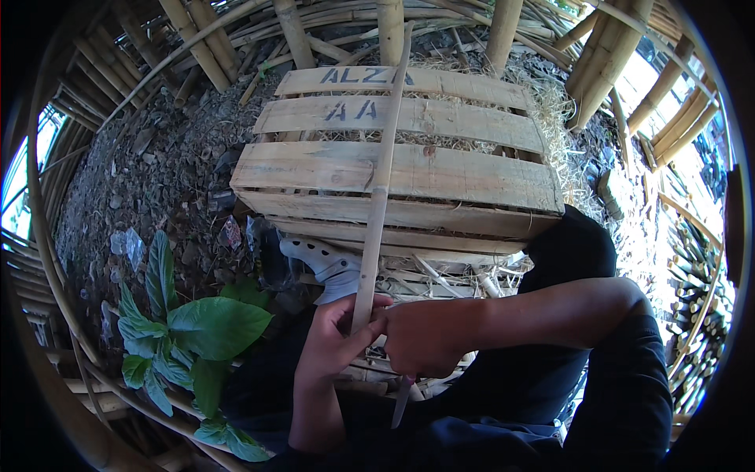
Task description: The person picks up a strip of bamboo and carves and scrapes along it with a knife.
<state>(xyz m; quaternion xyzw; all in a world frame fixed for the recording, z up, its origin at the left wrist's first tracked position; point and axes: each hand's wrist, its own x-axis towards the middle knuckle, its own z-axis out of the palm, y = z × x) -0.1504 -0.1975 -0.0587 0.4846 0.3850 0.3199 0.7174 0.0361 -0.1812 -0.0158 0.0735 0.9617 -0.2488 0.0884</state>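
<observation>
A long, pale split bamboo strip runs from my hands up across a slatted wooden crate. My left hand is closed round the strip's near end, thumb across it. Right beside it, my right hand is closed in a fist on a knife. The knife's blade points down toward my lap and a bit of reddish handle shows; the rest is hidden in the fist. My right knuckles meet my left thumb at the strip's lower end.
Straw lies in and around the crate, which bears dark stencilled marks. A leafy green plant grows at the left. My light perforated shoe sits by the crate's near side. Bamboo poles ring the spot, and cut bamboo pieces are heaped at right.
</observation>
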